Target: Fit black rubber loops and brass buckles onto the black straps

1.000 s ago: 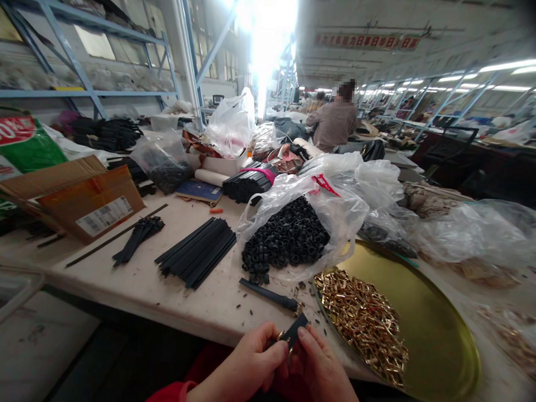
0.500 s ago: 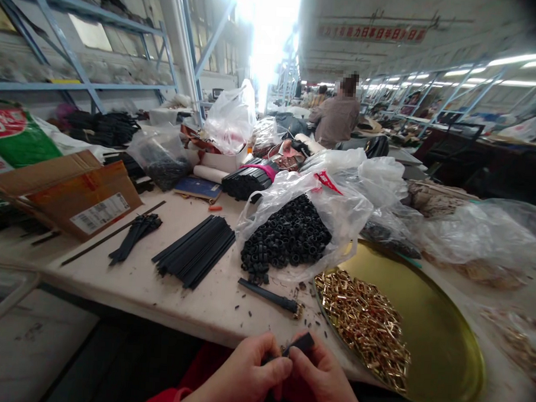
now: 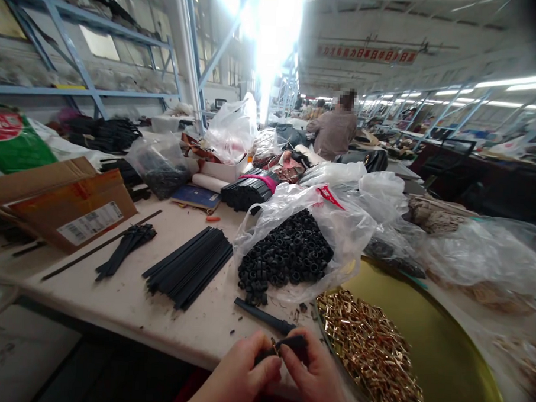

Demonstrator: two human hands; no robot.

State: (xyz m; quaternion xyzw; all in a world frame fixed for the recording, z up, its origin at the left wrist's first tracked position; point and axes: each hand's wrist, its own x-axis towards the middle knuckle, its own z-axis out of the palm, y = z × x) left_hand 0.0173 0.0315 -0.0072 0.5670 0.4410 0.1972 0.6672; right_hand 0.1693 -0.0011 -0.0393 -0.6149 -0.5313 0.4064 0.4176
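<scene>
Close to the table's front edge, my left hand (image 3: 243,369) and my right hand (image 3: 311,369) meet, both closed. Between them they pinch a black strap (image 3: 294,343). A small gold buckle (image 3: 274,346) shows at the strap between my fingertips. The strap's lower part is hidden by my hands. Just beyond them lies another black strap (image 3: 265,315) with a loop around it. To the right, a heap of gold buckles (image 3: 368,347) rests on a round gold tray (image 3: 448,339). Small black loops (image 3: 288,249) spill from an open plastic bag (image 3: 353,228).
A stack of black straps (image 3: 192,266) lies left of the bag, with a smaller bunch (image 3: 128,248) beyond it. A cardboard box (image 3: 64,198) stands at the left. Plastic bags (image 3: 483,252) crowd the right. A person (image 3: 335,133) is farther back.
The strap in my hands has turned, and its free end points less upward. The gold buckle shows more clearly between my fingers. The camera view has tilted slightly up.
</scene>
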